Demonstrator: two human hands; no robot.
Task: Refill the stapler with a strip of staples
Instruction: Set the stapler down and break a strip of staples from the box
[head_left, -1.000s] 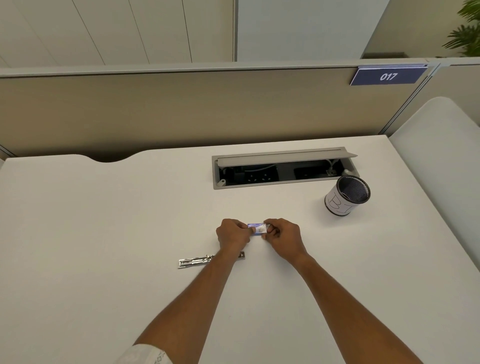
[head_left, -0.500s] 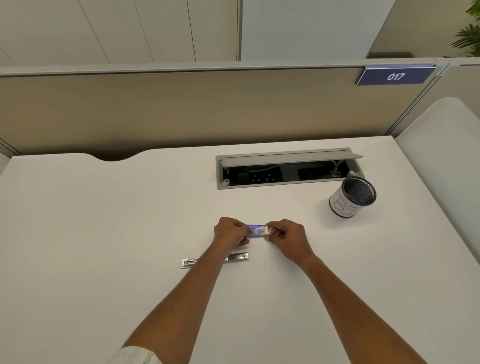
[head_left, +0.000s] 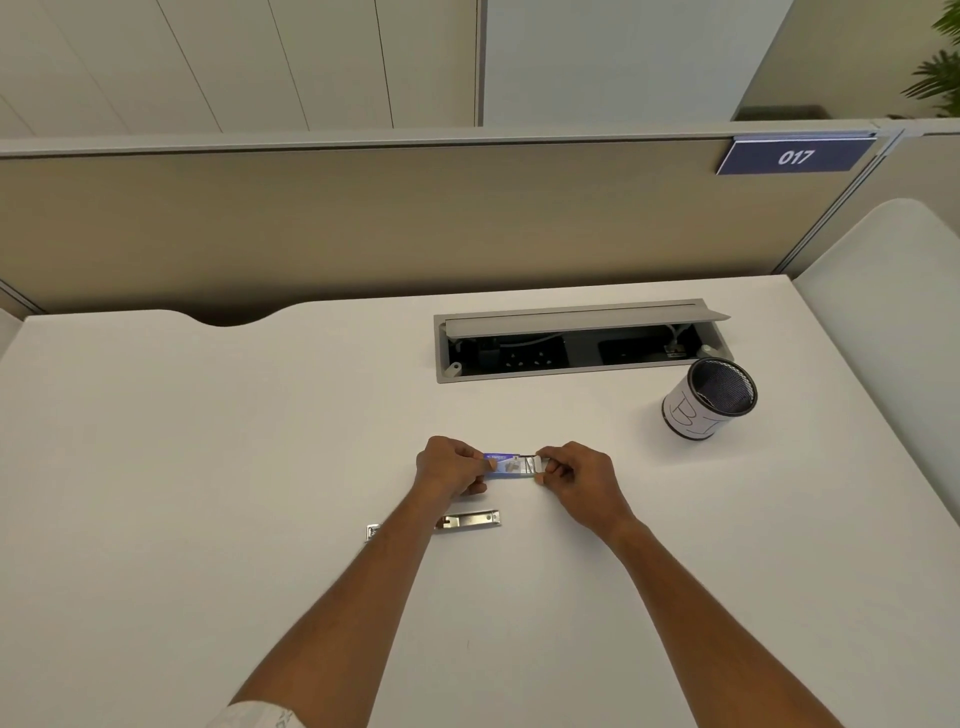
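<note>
two hands pinch staple box (head_left: 506, 464) between fingers: left hand (head_left: 448, 466), right hand (head_left: 579, 474); stapler (head_left: 470, 520) nearer, under left forearm.

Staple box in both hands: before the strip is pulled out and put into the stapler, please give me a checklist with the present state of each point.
1. Left hand holds the staple box: ok.
2. Right hand pinches the box's open end: ok.
3. A strip has come free of the box: cannot tell, too small.
4. Stapler lies flat on the desk, near the hands: ok.
5. Stapler's channel is open and empty: cannot tell, the left forearm covers its middle.
6. Pen cup stands apart from the work: ok.
</note>
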